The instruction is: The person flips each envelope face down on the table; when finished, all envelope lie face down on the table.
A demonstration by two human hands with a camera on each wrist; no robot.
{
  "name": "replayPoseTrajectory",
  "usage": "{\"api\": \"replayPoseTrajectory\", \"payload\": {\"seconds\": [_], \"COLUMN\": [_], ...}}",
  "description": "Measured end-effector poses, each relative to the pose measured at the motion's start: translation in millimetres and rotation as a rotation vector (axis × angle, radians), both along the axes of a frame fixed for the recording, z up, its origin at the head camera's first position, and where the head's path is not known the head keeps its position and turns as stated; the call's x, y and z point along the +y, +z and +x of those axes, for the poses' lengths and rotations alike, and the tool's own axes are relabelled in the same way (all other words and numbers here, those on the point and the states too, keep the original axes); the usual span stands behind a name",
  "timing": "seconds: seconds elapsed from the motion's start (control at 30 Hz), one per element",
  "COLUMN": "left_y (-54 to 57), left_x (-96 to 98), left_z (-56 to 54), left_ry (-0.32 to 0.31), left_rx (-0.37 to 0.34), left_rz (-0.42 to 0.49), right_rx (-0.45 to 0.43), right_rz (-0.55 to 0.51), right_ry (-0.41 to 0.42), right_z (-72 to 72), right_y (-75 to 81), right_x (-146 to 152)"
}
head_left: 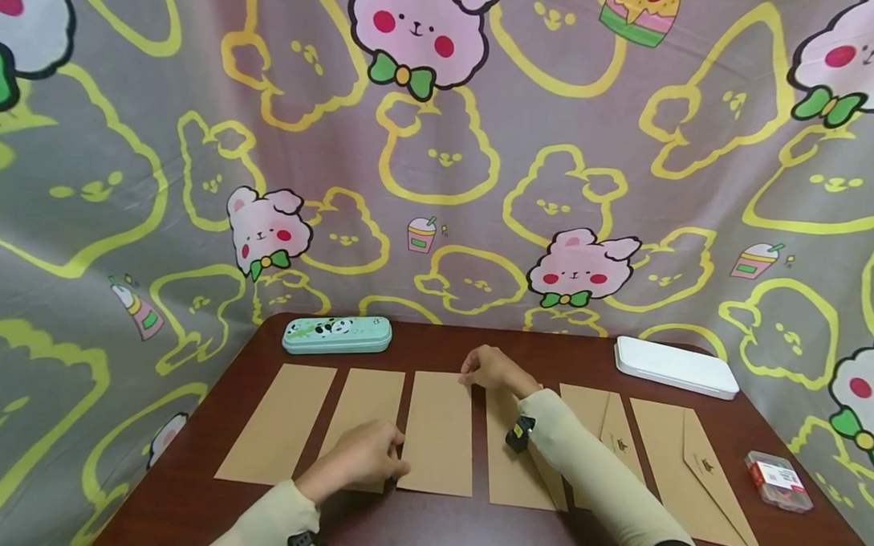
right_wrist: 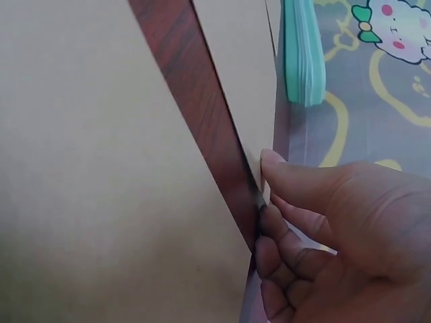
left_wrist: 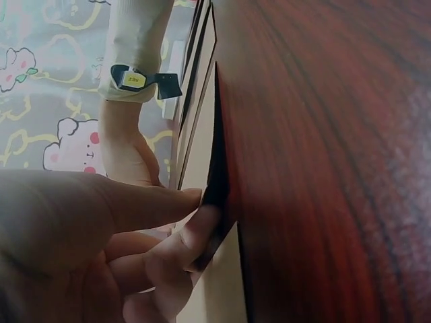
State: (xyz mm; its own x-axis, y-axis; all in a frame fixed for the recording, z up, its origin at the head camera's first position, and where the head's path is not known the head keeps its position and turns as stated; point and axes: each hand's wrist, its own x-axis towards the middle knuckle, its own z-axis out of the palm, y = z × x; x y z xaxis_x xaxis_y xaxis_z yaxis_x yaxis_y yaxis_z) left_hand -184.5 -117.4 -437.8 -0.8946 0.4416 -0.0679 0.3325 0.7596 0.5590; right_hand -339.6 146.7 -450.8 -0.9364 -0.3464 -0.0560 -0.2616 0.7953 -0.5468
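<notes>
Kraft-brown paper envelopes lie in a row on the dark red table. The third from the left (head_left: 437,434), plain side up, is pinched at its near left corner by my left hand (head_left: 360,456). My right hand (head_left: 498,369) pinches the same envelope at its far right corner. In the left wrist view, its near edge stands slightly off the wood between thumb and fingers. Two plain envelopes lie left of it, the outermost (head_left: 279,423) and one (head_left: 365,404) partly behind my left hand. To the right, a flap-side envelope (head_left: 509,463) is partly covered by my right forearm.
Two more flap-side envelopes, one (head_left: 593,408) beside my right sleeve and one (head_left: 692,457) farther right, carry a crown print. A mint panda pencil case (head_left: 338,336) stands back left, a white case (head_left: 675,367) back right. A small clear box (head_left: 779,481) sits near the right edge.
</notes>
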Motion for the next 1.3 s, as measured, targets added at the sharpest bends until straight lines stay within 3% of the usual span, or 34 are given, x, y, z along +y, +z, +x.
{"api": "replayPoseTrajectory", "payload": {"seconds": [0.3,0.43,0.6,0.77,0.87,1.03,1.3], "left_y": [-1.0,-0.5,4.8,10.9,10.7,5.3,-3.2], "left_x": [3.4,10.6,26.8,51.3,67.6,91.1,110.1], "left_z": [0.0,-3.4,-8.6,-8.5,-5.8,-0.5,6.4], "left_ry": [-0.021,-0.012,-0.056,-0.136,-0.175,-0.238,-0.271], "left_rx": [0.070,0.128,0.151,0.142,0.169,0.232,0.311], "left_rz": [-0.057,-0.068,0.022,0.040,-0.011,-0.190,-0.353], "right_rx": [-0.027,0.032,0.108,0.089,0.048,0.018,0.014], "right_rz": [-0.004,-0.023,-0.018,0.030,0.055,0.107,0.169], "right_ry": [0.001,0.069,0.159,0.143,0.111,0.087,0.034], "right_z": [-0.2,1.2,7.1,18.2,23.8,28.5,28.2], "right_y": [-0.1,1.9,22.0,42.7,46.4,36.9,18.4], "right_x": [0.2,7.9,35.9,82.5,108.9,136.2,134.2]}}
